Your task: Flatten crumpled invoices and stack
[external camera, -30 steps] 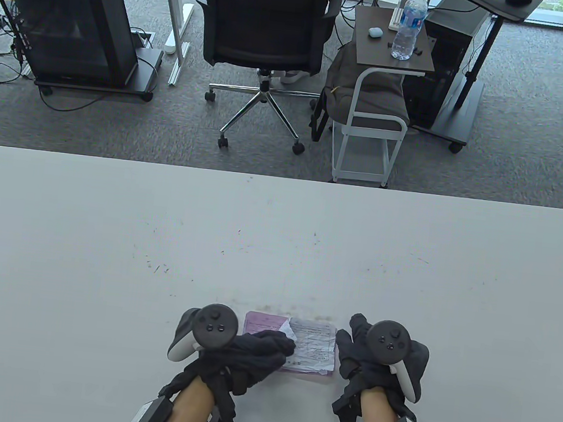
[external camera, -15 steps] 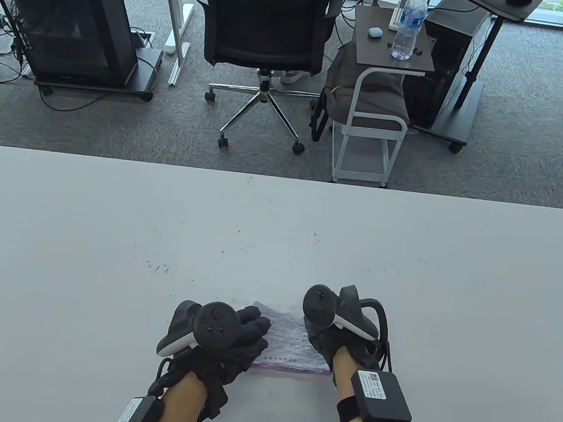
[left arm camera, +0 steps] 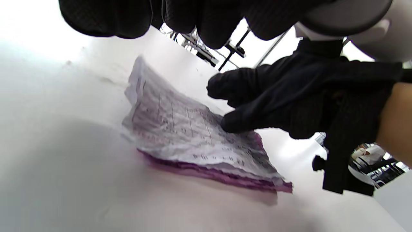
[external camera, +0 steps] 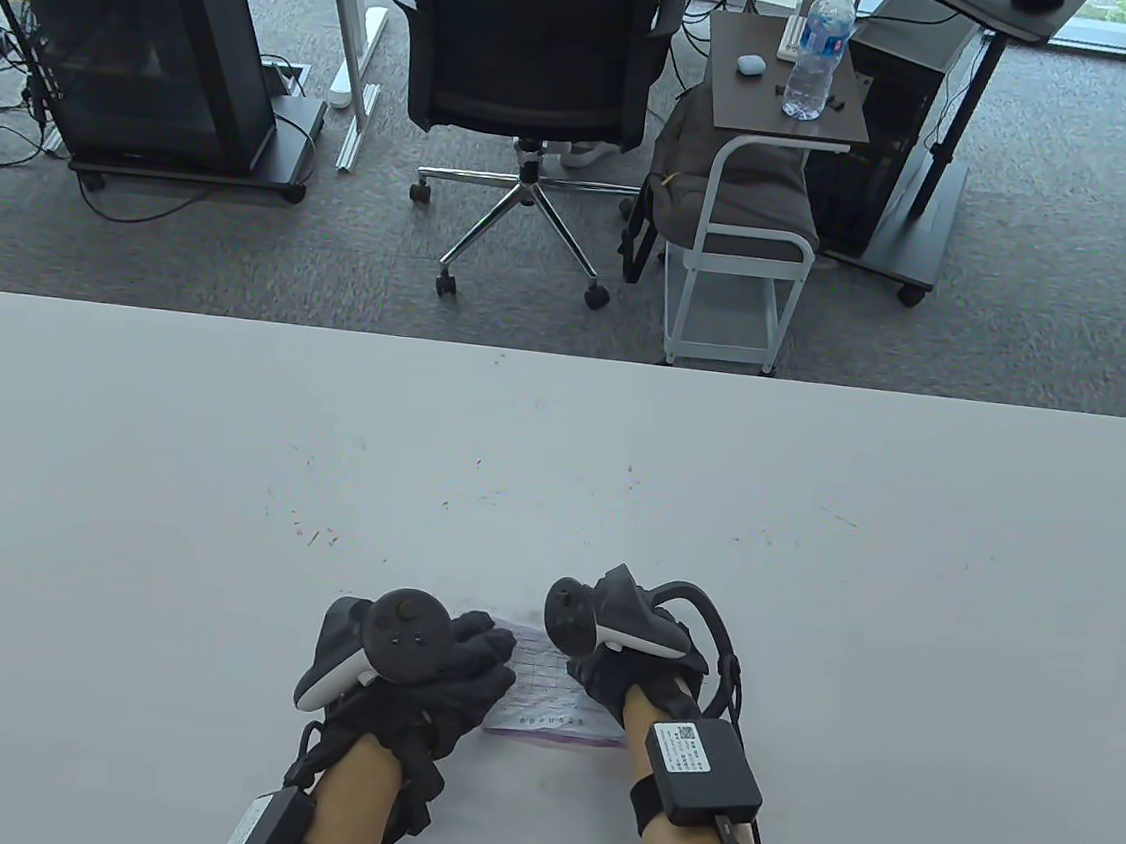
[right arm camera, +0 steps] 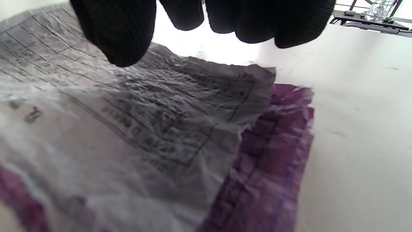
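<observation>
A: Pressing is shown on the white invoice [external camera: 545,687], which lies crumpled on top of a purple invoice [external camera: 555,733] at the near edge of the counter [external camera: 559,462], between the two hands. The left hand [external camera: 456,672] is laid over the left end of the sheets, its fingers [left arm camera: 206,19] seen in its wrist view hanging loosely curled above the counter. The right hand [external camera: 612,674] is turned on edge at the right end, with a fingertip [left arm camera: 230,124] set on the white sheet. Nothing is gripped by either hand.

B: What risk is judged from this arrangement?

A: Tearing of the thin, creased white sheet is judged possible if the right hand is dragged while the left end is pinned. Skewing of the white sheet over the purple one is also judged likely, since an edge of the purple invoice [right arm camera: 273,154] is already exposed beside the right hand. Creases could be set as folds if pressed unopened.

B: What cannot be made out?

A: The number of sheets in the pile cannot be told. The left portion of the stack is hidden beneath the left hand in the table view. Contact of the left fingers with the paper is not resolved, and the print is illegible.
</observation>
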The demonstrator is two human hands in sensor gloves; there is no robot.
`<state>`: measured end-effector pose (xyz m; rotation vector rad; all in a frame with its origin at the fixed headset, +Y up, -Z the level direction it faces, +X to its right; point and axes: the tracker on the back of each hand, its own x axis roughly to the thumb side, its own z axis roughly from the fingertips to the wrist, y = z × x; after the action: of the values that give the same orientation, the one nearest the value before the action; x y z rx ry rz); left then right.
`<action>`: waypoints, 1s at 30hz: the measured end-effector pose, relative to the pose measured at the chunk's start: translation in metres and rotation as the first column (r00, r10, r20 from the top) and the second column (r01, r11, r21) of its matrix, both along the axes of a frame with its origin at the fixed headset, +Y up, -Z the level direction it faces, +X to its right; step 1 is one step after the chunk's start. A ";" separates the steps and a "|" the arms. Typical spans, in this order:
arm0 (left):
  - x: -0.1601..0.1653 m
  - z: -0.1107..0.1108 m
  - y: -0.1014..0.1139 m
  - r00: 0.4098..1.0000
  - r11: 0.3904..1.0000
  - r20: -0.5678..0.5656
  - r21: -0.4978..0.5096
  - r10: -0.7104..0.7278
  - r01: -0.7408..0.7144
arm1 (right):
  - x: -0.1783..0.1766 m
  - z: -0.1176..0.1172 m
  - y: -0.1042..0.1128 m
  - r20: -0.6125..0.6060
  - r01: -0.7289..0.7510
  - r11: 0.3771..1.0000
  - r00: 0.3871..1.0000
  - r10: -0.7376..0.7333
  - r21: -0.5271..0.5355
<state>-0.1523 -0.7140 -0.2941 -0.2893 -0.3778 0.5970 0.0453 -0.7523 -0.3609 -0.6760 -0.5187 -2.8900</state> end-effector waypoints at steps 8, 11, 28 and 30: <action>-0.019 -0.005 -0.020 0.985 0.990 -0.139 -0.083 0.103 -0.115 | 0.016 0.002 0.001 0.088 0.052 0.998 0.995 -0.054 0.026; -0.019 -0.009 -0.031 0.979 0.990 -0.176 -0.080 0.099 -0.115 | 0.046 0.007 0.013 0.308 0.233 0.967 0.917 -0.253 0.098; -0.005 -0.016 -0.058 0.936 0.937 -0.252 -0.185 0.245 -0.295 | 0.082 0.030 0.003 0.530 0.475 0.878 0.730 -0.432 0.060; -0.014 -0.016 -0.056 0.932 0.955 -0.288 -0.134 0.220 -0.266 | 0.087 0.031 0.003 0.541 0.448 0.892 0.737 -0.406 0.058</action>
<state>-0.1663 -0.7702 -0.3105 -0.3226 -0.0973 0.9056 0.1320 -0.7493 -0.3301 0.0688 -0.5975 -3.5270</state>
